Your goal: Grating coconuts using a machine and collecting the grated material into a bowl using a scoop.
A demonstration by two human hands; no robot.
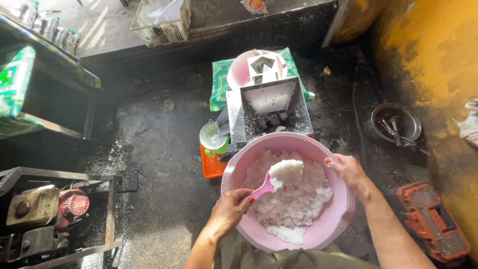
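One metal hopper (271, 107) just beyond pink basin (343, 219), orange toolbox (433, 221) rt.

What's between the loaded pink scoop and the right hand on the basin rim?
Only white flakes heaped inside the pink basin, seen in the head view.

Left hand (230, 209) lifts a heaped pink scoop (279, 178); right hand (348, 169) grips the pink basin (343, 219).

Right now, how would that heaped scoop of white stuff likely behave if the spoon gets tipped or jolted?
The white clumpy mass on the pink spoon is piled above its rim, so bits would probably tumble off. It looks crumbly, likely breaking apart, not sliding whole. The left hand grips only the handle end, so it may wobble.
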